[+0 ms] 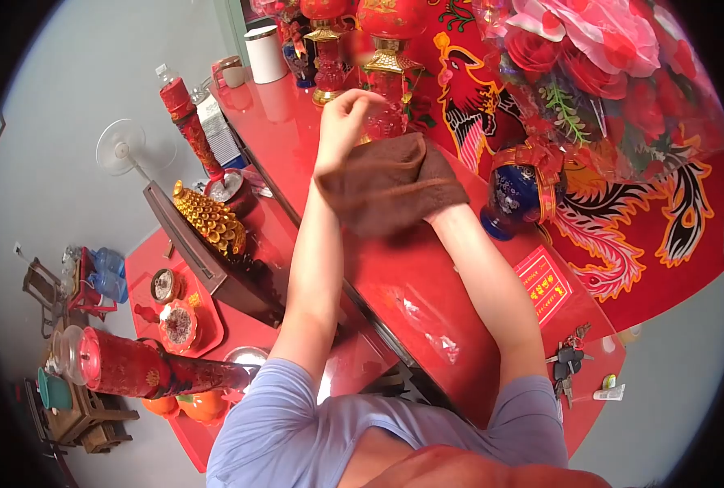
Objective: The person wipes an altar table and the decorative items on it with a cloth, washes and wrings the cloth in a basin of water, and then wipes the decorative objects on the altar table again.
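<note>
A dark brown cloth (394,183), slightly blurred, is bunched over the red tabletop. My right hand is inside its folds; only the wrist shows, and the fingers are covered. Above the cloth's left end is my left hand (347,120), its fingers curled in with nothing visible in them. The cloth's edge lies across my left wrist. Close beyond the left hand stands a red and gold lamp (388,81) with a round top. To the right of the cloth is a blue vase (512,195) tied with a red ribbon, holding wrapped flowers (598,81).
A second red and gold lamp (328,53) and a white canister (265,55) stand at the back. A red phoenix-patterned cloth (622,236) covers the right. Keys (569,358) and a red card (545,283) lie near me. A lower red table holds a gold ornament (207,215) and red candles (146,358).
</note>
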Available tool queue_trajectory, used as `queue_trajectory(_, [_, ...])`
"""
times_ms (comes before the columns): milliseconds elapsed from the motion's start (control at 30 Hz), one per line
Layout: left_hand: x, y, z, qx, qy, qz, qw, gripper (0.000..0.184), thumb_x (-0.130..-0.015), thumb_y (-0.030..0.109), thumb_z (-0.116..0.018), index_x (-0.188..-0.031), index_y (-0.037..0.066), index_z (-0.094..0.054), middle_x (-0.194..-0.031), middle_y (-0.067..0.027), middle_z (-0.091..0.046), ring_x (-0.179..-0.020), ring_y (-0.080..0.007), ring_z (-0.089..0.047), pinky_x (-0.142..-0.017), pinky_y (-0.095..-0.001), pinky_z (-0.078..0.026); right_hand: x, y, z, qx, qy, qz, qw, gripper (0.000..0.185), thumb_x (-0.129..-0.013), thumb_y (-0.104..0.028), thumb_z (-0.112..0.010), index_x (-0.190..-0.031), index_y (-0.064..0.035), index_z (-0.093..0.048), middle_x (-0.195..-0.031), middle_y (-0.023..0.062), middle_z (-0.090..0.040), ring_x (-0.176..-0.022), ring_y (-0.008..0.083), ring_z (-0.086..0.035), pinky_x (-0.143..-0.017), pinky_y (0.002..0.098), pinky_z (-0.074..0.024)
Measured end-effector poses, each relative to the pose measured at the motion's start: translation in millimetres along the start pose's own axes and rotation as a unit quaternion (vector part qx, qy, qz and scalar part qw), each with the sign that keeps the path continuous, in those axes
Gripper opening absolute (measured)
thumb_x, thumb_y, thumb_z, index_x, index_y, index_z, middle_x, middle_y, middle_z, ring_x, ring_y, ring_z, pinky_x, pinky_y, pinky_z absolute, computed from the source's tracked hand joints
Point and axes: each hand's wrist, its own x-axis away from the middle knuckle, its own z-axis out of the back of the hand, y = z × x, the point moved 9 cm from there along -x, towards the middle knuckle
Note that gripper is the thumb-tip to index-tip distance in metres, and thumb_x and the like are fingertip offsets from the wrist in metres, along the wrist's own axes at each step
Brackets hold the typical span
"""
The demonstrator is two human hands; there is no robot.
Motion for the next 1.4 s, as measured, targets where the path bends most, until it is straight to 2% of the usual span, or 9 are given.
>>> queue_trajectory(200, [-16.3,-33.6,-10.4,-0.443,0.195,-0.102,0.869,0.063,-0.078,0.023,-0.074,-0.132,-0.001,-0.051,-0.123,-0.0208,-0.056,-0.115,-0.0367,-0.056,-0.097,-0.0419,-0.047,-37.4,-63.7,93.6,-0.035,0.099,0.264,0.959,0.023,-0.099,-0.027,-0.05,-0.111,-0.0106,-0.06,-0.102,0.0048,-0.062,-0.092,0.016,-0.06,-0.082,0.0313,-0.052])
queue_trajectory(367, [-48.0,-52.7,-27.7,-0.469,0.228,-0.002,0.853,0.091,-0.068,0.037,-0.085,-0.135,-0.006,-0.04,-0.121,-0.0208,-0.057,-0.113,-0.0365,-0.055,-0.093,-0.0425,-0.048,-111.6,-133.1,133.4,-0.021,0.044,0.351,0.935,0.027,-0.098,-0.03,-0.052,-0.118,-0.0115,-0.058,-0.108,0.0055,-0.06,-0.097,0.0153,-0.058,-0.086,0.0291,-0.0495])
queue_trajectory(700, [-79.9,-75.9,-7.6,-0.363,0.133,0.034,0.922,0.075,-0.066,0.027,-0.084,-0.12,-0.008,-0.046,-0.109,-0.0279,-0.064,-0.11,-0.0386,-0.061,-0.091,-0.0457,-0.05,-175.3,-216.7,112.4,0.143,0.094,0.414,0.894,0.03,-0.096,-0.028,-0.053,-0.119,-0.0107,-0.06,-0.111,0.0092,-0.063,-0.1,0.0173,-0.06,-0.086,0.0308,-0.0491])
queue_trajectory(900, [-90.0,-85.2,-6.8,-0.28,0.024,-0.041,0.959,0.076,-0.074,0.018,-0.081,-0.133,-0.004,-0.039,-0.124,-0.0198,-0.06,-0.117,-0.0267,-0.059,-0.1,-0.0365,-0.045,-153.1,-233.3,18.6,0.527,0.184,0.417,0.717,0.031,-0.094,-0.028,-0.051,-0.115,-0.0087,-0.064,-0.113,0.0144,-0.066,-0.104,0.0235,-0.063,-0.087,0.0355,-0.0504])
queue_trajectory(1000, [-93.0,-91.3,-4.6,-0.264,0.024,-0.05,0.963,0.083,-0.069,0.028,-0.083,-0.131,-0.007,-0.039,-0.12,-0.0265,-0.061,-0.115,-0.037,-0.06,-0.097,-0.041,-0.047,-147.7,-230.6,-28.2,0.705,0.177,0.366,0.581,0.032,-0.093,-0.027,-0.051,-0.114,-0.0077,-0.066,-0.114,0.0171,-0.067,-0.106,0.0265,-0.065,-0.088,0.0379,-0.0511])
queue_trajectory(1067, [-91.8,-89.9,-8.2,-0.252,0.019,-0.063,0.965,0.084,-0.069,0.028,-0.083,-0.132,-0.006,-0.038,-0.121,-0.0271,-0.06,-0.115,-0.0372,-0.06,-0.097,-0.0408,-0.047,-139.4,-212.5,-61.1,0.839,0.142,0.278,0.446,0.033,-0.093,-0.027,-0.05,-0.113,-0.007,-0.067,-0.115,0.0189,-0.068,-0.107,0.0286,-0.066,-0.089,0.0395,-0.0515])
queue_trajectory(1100, [-91.9,-89.8,-8.3,-0.252,0.025,-0.074,0.965,0.084,-0.069,0.028,-0.082,-0.133,-0.005,-0.038,-0.121,-0.0272,-0.06,-0.115,-0.0371,-0.06,-0.096,-0.0408,-0.047,-139.5,-198.2,-75.0,0.923,0.104,0.23,0.291,0.035,-0.091,-0.027,-0.053,-0.117,-0.0073,-0.064,-0.121,0.0218,-0.063,-0.113,0.0307,-0.062,-0.09,0.0408,-0.0517])
queue_trajectory(1233, [-87.9,-85.9,-7.8,-0.268,0.031,-0.061,0.961,0.083,-0.07,0.029,-0.082,-0.132,-0.005,-0.037,-0.119,-0.0273,-0.061,-0.113,-0.0373,-0.061,-0.095,-0.0412,-0.048,-219.9,-212.0,-19.3,0.899,0.118,0.238,0.349,0.039,-0.09,-0.026,-0.056,-0.124,-0.0081,-0.063,-0.125,0.0199,-0.062,-0.113,0.0311,-0.063,-0.09,0.0433,-0.0533])
queue_trajectory(1400, [-85.9,-89.2,-6.3,-0.306,0.049,-0.05,0.949,0.081,-0.072,0.03,-0.079,-0.131,-0.006,-0.037,-0.112,-0.0273,-0.064,-0.107,-0.0388,-0.063,-0.091,-0.0428,-0.049,-265.7,-232.9,27.4,0.913,0.186,0.267,0.246,0.028,-0.086,-0.025,-0.058,-0.104,-0.0067,-0.069,-0.098,0.0163,-0.069,-0.089,0.0296,-0.067,-0.08,0.0431,-0.0496])
